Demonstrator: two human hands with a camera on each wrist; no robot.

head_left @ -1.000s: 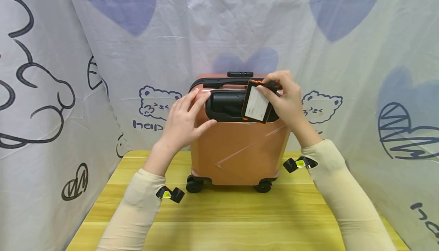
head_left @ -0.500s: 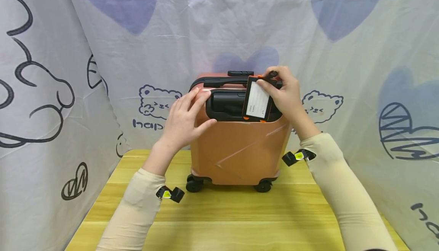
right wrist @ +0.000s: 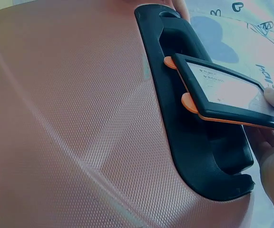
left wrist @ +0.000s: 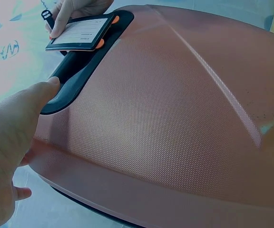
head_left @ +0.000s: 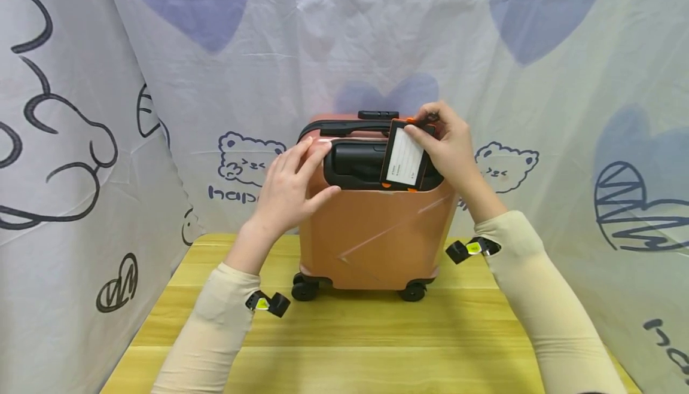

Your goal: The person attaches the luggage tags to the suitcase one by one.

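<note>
A pink-orange suitcase [head_left: 371, 238] stands upright on its wheels with its black handle recess [head_left: 352, 164] facing me. My left hand [head_left: 287, 191] rests on its upper left edge, fingers spread and fairly straight. In the left wrist view the thumb [left wrist: 49, 88] lies at the recess's end. My right hand [head_left: 451, 152] pinches a black luggage tag [head_left: 405, 158] with orange edging and a white card, thumb on its front. The tag hangs tilted over the right part of the recess. A dark strap [head_left: 432, 118] shows at the right fingers, partly hidden by them.
A black carry handle [head_left: 378, 115] sits on top of the suitcase. Below is a yellow wood-grain table [head_left: 344, 340]. A white cloth [head_left: 344, 35] with printed bears and hearts hangs behind and at both sides. A small camera is strapped to each wrist.
My right hand has raised the luggage tag slightly and turned its card to face me more squarely. The left hand and the suitcase stay in place.
</note>
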